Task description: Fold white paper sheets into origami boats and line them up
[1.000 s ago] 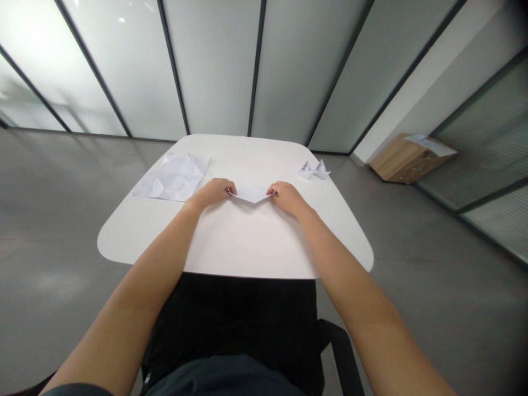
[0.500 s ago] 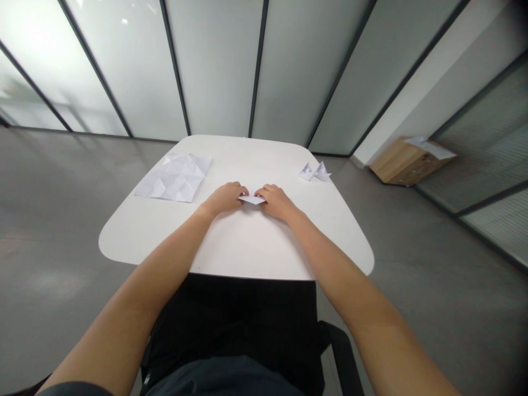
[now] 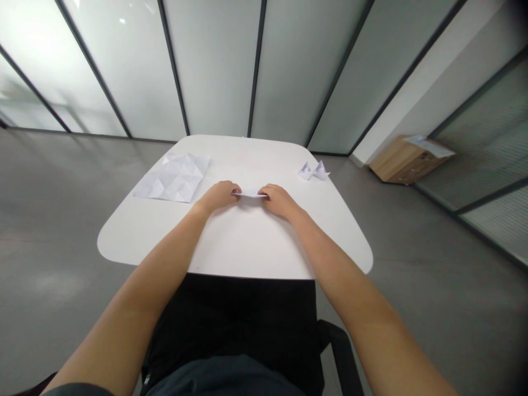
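Note:
A small folded white paper [image 3: 251,196] is stretched between my two hands over the middle of the table, seen nearly edge-on as a thin strip. My left hand [image 3: 223,194] pinches its left end, and my right hand [image 3: 278,199] pinches the right end. The fingertips partly hide both ends of the paper. Far to the left of my left hand lies a larger creased sheet of white paper [image 3: 175,179]. Beyond my right hand, near the table's right edge, stand folded paper pieces [image 3: 314,171] with pointed tips.
The white table [image 3: 256,242] has rounded corners and stands before a frosted glass partition [image 3: 218,71]. A wooden cabinet [image 3: 406,159] with papers on top is on the floor at the right. A black chair armrest [image 3: 342,352] shows at lower right.
The hands have moved slightly apart, the left one leftward. The folded paper, showing a broader pointed face before, now appears as a longer, thinner strip.

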Available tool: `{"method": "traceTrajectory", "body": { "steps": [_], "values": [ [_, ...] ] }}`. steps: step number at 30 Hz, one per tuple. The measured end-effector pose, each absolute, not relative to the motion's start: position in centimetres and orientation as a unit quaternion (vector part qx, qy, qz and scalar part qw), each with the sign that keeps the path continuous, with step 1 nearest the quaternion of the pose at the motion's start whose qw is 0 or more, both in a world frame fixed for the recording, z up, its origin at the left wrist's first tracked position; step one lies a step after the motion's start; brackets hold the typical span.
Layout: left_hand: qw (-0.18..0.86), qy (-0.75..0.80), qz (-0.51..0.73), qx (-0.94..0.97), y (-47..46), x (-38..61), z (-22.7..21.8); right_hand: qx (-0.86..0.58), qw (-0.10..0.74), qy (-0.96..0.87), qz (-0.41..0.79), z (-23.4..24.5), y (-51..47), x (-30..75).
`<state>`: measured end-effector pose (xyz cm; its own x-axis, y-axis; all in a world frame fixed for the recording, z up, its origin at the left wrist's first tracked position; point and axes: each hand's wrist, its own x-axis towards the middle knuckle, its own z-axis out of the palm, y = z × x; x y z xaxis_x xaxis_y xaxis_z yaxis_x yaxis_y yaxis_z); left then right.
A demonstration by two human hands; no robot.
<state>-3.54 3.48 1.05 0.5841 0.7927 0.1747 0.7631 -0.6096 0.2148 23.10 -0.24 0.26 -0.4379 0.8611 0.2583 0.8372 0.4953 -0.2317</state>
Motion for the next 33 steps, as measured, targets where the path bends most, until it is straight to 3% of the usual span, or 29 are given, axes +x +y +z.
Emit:
{"method": "traceTrajectory", "body": {
  "steps": [17, 33],
  "values": [
    [0.087, 0.46, 0.16, 0.869, 4.2, -5.5, 1.2, -0.568, 0.228, -0.788, 0.07, 0.5, -0.6, 24.8],
    [0.096, 0.457, 0.201, 0.861, 5.4, -6.3, -0.1, -0.582, 0.199, -0.788, 0.026, -0.5, 0.7, 26.9]
  ]
}}
